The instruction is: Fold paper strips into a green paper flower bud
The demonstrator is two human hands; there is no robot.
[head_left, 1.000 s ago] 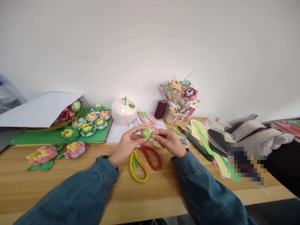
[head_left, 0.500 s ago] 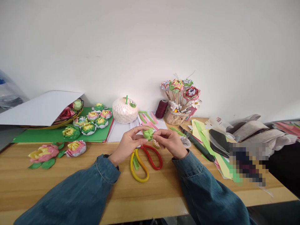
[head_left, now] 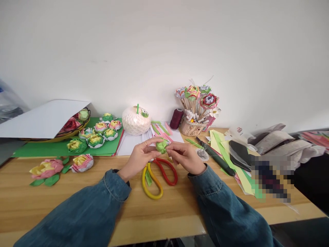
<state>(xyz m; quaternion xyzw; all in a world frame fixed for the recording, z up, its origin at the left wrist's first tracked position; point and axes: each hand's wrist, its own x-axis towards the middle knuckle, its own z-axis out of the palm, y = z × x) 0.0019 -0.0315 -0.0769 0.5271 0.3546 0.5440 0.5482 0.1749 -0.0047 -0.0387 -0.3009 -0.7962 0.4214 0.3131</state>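
Between both hands, above the table, is a small light-green folded paper flower (head_left: pixel 161 146). My left hand (head_left: pixel 142 156) grips its left side with thumb and forefinger. On the other side, the thumb and fingertips of my right hand (head_left: pixel 185 157) are pinched against the flower's right edge. Below them lie scissors (head_left: pixel 153 185) with one yellow and one red handle loop; their blades are hidden behind the hands. A green paper scrap shows inside the yellow loop. Finished paper flowers (head_left: pixel 96 140) in green, yellow and pink sit to the left on green sheets.
A pink-and-yellow flower with leaves (head_left: pixel 47 168) lies at front left. Farther back stand a white textured ornament (head_left: pixel 136 121), a maroon thread spool (head_left: pixel 176 119) and a pot of stemmed paper flowers (head_left: pixel 192 128). To the right are a dark-handled cutter (head_left: pixel 218 159), paper strips and a black phone (head_left: pixel 239 154).
Both hands stay at the flower, and its angle has shifted slightly. My right fingers have moved a little along its edge. The whole view has drifted slightly.
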